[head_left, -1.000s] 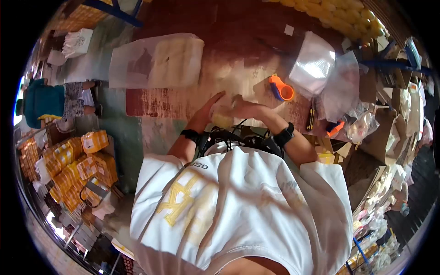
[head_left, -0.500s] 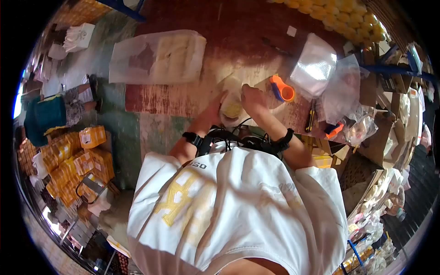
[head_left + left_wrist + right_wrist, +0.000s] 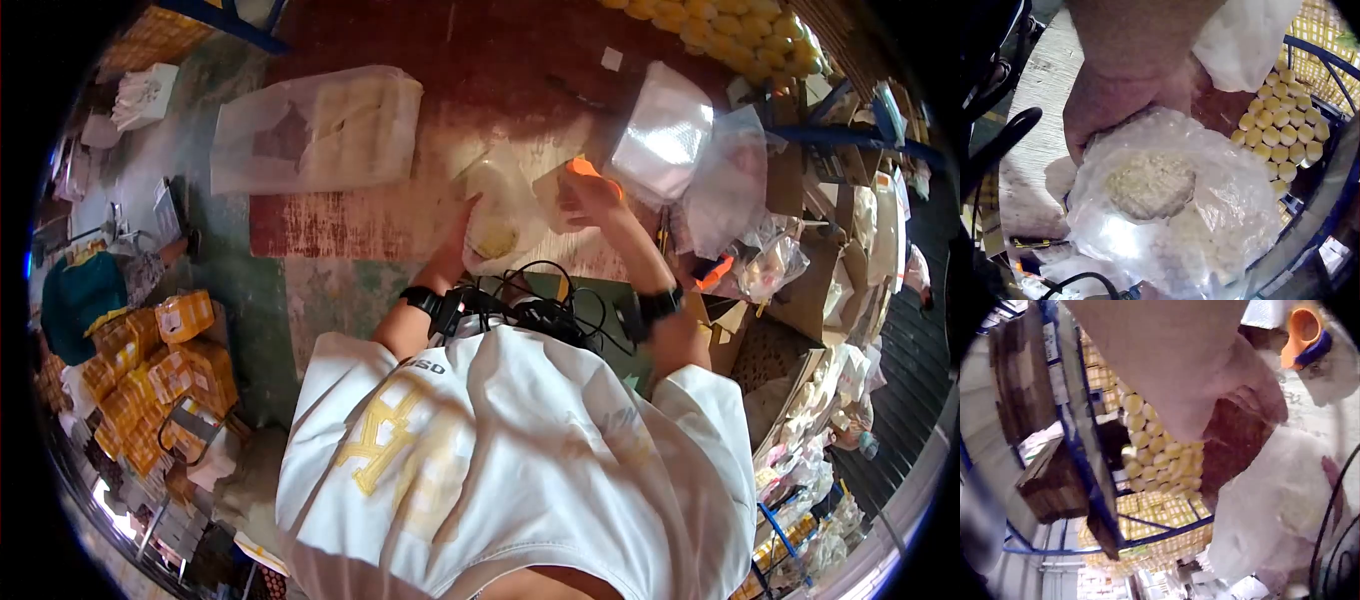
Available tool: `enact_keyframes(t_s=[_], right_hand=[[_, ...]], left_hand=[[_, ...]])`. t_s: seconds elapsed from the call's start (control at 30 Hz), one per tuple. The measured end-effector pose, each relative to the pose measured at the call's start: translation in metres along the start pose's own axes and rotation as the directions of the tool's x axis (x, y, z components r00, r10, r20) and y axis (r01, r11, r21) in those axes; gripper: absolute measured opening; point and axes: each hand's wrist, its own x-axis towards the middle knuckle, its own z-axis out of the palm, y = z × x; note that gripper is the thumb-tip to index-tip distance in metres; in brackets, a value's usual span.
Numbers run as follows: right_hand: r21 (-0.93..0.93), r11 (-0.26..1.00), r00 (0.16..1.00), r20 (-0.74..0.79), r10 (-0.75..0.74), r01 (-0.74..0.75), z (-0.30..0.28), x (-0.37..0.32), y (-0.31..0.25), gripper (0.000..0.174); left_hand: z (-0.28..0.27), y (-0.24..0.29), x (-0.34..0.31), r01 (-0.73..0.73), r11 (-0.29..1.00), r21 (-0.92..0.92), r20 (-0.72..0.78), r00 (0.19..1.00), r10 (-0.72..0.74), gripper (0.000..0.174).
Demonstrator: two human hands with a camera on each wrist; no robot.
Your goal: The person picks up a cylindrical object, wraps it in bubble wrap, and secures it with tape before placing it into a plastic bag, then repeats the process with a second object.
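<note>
My left hand point(image 3: 462, 225) grips a clear bubble-wrap bag point(image 3: 1229, 181) at its side, above the near edge of the worktable point(image 3: 350, 225). Inside the bag shows a pale yellowish, rounded lump point(image 3: 1154, 184). In the head view my right hand point(image 3: 595, 200) is off to the right of the bag, its fingers loose and holding nothing. It overlaps an orange tape dispenser point(image 3: 590, 172) there. In the right wrist view that dispenser, orange and blue point(image 3: 1304, 340), lies on the tabletop beyond the hand.
A large plastic-wrapped bundle point(image 3: 365, 125) lies at the left of the table. To the right are a stack of clear plastic bags point(image 3: 662, 130) and another orange tool point(image 3: 715, 272). Yellow rolls point(image 3: 1160, 453) are piled at the back. Black cables point(image 3: 560, 300) hang at my waist.
My right hand has left the bag and moved right to the tape dispenser. The left hand keeps hold of the bag, which now stands up more openly in view.
</note>
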Motion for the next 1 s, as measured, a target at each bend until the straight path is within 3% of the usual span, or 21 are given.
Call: enact_keyframes(t_s=[0.03,0.1,0.13,0.17,0.2,0.23,0.27,0.3,0.4,0.43,0.53,0.57,0.63,0.7,0.73,0.77,0.8,0.83,0.93,0.97,1.0], right_hand=[[0.07,0.992,0.992,0.084,0.096,-0.102,0.004,0.011,0.001,0.058],[0.211,0.965,0.958,0.268,0.097,-0.157,0.021,0.061,0.016,0.065],[0.272,0.942,0.928,0.361,0.087,-0.195,0.029,0.095,0.036,0.069],[-0.075,0.956,0.842,0.496,-0.212,0.284,0.026,0.124,0.054,0.064],[-0.298,0.625,0.659,0.574,-0.487,0.721,0.023,0.153,0.071,0.059],[-0.525,0.505,0.718,0.604,-0.345,0.685,0.032,0.149,0.052,0.053],[-0.6,0.681,0.901,0.364,-0.235,0.42,0.045,0.14,0.042,0.04],[-0.548,0.826,0.991,0.086,-0.1,0.131,0.061,0.115,0.02,0.027],[-0.552,0.796,0.936,-0.077,-0.343,0.247,0.076,0.113,0.005,0.026],[-0.767,0.418,0.689,0.043,-0.723,0.487,0.083,0.128,0.013,0.021],[-0.75,0.294,0.639,0.216,-0.738,0.593,0.092,0.146,0.024,0.013],[-0.758,0.25,0.622,0.25,-0.742,0.603,0.093,0.146,0.027,0.013],[-0.765,0.172,0.591,0.313,-0.743,0.621,0.086,0.14,0.037,0.012],[-0.755,0.12,0.574,0.374,-0.729,0.644,0.076,0.142,0.052,0.014],[-0.751,0.094,0.564,0.401,-0.722,0.654,0.071,0.143,0.059,0.016],[-0.769,0.15,0.652,0.401,-0.643,0.621,0.07,0.142,0.067,0.018],[-0.759,0.157,0.645,0.404,-0.649,0.632,0.071,0.14,0.073,0.019],[-0.75,0.159,0.638,0.407,-0.654,0.642,0.07,0.138,0.079,0.02],[-0.705,0.248,0.644,0.372,-0.669,0.665,0.064,0.123,0.088,0.022],[-0.684,0.291,0.649,0.346,-0.677,0.669,0.061,0.119,0.086,0.023],[-0.695,0.314,0.667,0.318,-0.674,0.647,0.06,0.116,0.087,0.022]], left_hand=[[-0.007,-0.001,0.003,0.024,1.0,0.005,-0.001,1.0,-0.024,0.062],[-0.068,-0.015,0.047,0.189,0.967,-0.168,-0.018,0.981,-0.195,0.06],[-0.067,-0.011,0.048,0.181,0.969,-0.167,-0.03,0.982,-0.189,0.058],[-0.063,-0.005,0.046,0.172,0.971,-0.167,-0.044,0.982,-0.181,0.056],[-0.057,-0.002,0.041,0.164,0.972,-0.169,-0.059,0.983,-0.176,0.055],[-0.051,-0.001,0.034,0.158,0.972,-0.173,-0.075,0.982,-0.173,0.053],[-0.045,0.0,0.028,0.157,0.972,-0.175,-0.09,0.981,-0.174,0.052],[-0.039,0.001,0.025,0.157,0.972,-0.175,-0.102,0.979,-0.176,0.05],[-0.042,-0.01,0.041,0.039,0.984,-0.175,-0.068,0.996,-0.052,0.041],[-0.048,-0.019,0.049,-0.021,0.984,-0.177,-0.05,0.999,0.012,0.037],[-0.062,-0.034,0.054,0.008,1.0,0.0,-0.292,0.957,-0.007,0.033],[-0.066,-0.037,0.049,0.02,0.98,0.196,-0.295,0.955,0.04,0.034],[-0.059,-0.028,0.039,-0.019,0.69,0.724,-0.277,0.907,0.316,0.042],[-0.048,-0.014,0.028,0.021,0.134,0.991,-0.087,0.86,0.503,0.05],[-0.03,-0.001,0.02,-0.014,-0.119,0.993,0.083,0.794,0.602,0.048],[-0.008,0.017,0.01,-0.025,-0.368,0.93,0.274,0.714,0.644,0.047],[0.002,0.028,0.004,-0.013,-0.591,0.806,0.469,0.622,0.626,0.046],[-0.006,0.038,0.01,-0.056,-0.674,0.736,0.519,0.686,0.51,0.047],[-0.048,0.053,0.031,-0.047,-0.682,0.73,0.283,0.929,0.239,0.046],[-0.071,0.049,0.041,-0.088,-0.691,0.717,0.363,0.894,0.263,0.032],[-0.079,0.055,0.048,-0.109,-0.676,0.729,0.346,0.911,0.226,0.028]])
